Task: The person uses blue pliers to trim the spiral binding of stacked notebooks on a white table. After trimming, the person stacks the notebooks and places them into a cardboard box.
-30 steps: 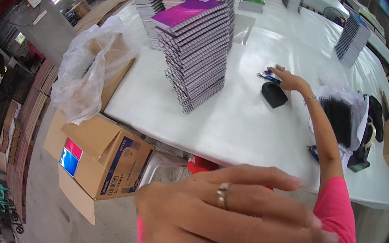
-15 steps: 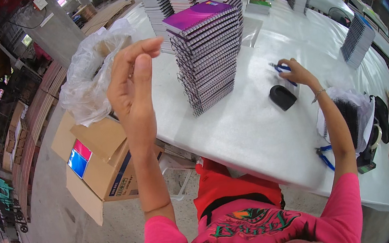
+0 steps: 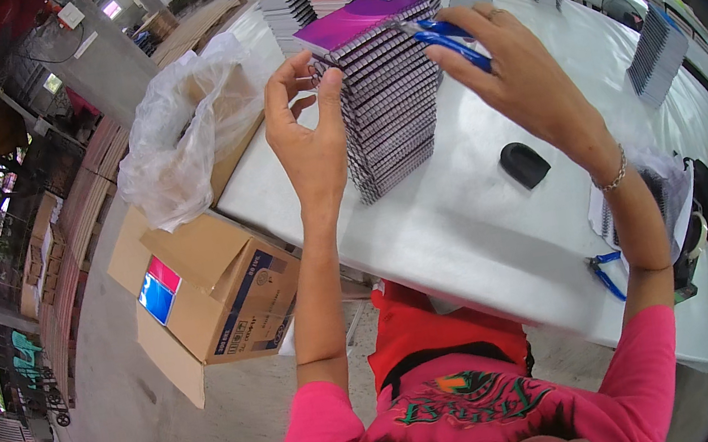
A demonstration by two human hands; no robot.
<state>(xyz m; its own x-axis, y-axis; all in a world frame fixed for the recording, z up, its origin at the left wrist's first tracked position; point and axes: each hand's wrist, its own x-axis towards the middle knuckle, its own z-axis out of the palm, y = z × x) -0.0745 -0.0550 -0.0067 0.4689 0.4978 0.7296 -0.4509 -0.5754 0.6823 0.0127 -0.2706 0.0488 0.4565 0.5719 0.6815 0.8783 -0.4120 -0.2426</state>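
Notebooks point(image 3: 389, 116) stand stacked between right hand point(image 3: 528, 74), fingers wrapped around pliers point(image 3: 464, 50), and left hand point(image 3: 306, 137), fingers curled, gap narrow, contact unclear.

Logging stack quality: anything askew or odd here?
Yes: dark wire juts from the left edge of the purple-topped notebook stack, by the left hand, so that edge looks ragged. No spill visible.

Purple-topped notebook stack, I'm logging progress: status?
Right hand holding blue-handled metal pliers by stack. Left hand at its left corner. No obstruction visible.
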